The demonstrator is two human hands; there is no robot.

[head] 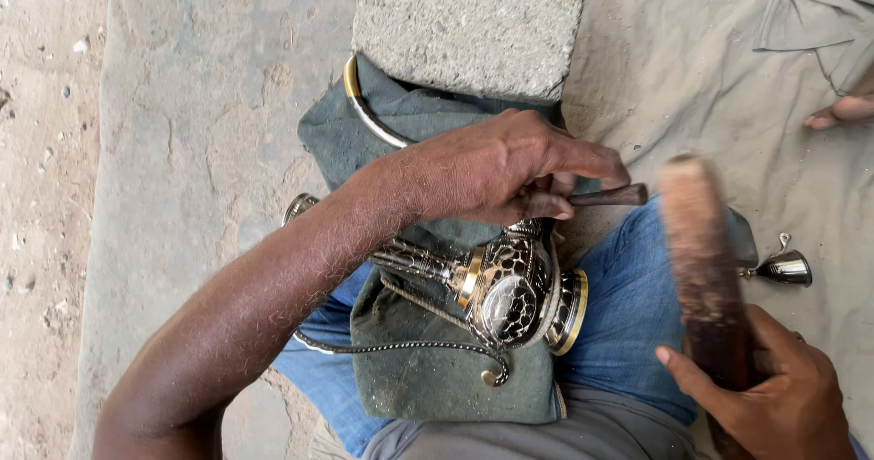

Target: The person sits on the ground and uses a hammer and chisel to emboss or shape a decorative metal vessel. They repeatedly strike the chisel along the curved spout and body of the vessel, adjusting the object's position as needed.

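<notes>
While the left hand pinches a thin dark punch between thumb and pressed-together fingers, its tip, hidden under the hand, seems to meet the ornate metal jug lying on its side just below. The right hand wraps its fingers around a blurred wooden mallet raised just right of the punch. The jug's body already shows a dense black-and-silver pattern with brass bands, so much of the chasing looks done; what is left is hidden under the left hand. The jug rests on a green cloth pad across the person's lap in blue jeans. Beyond the fingers sits a grey stone block close above, with a brass ring at its edge. Right of the mallet a small metal bell-shaped piece lies on the sandy ground, with open room left of the arm
</notes>
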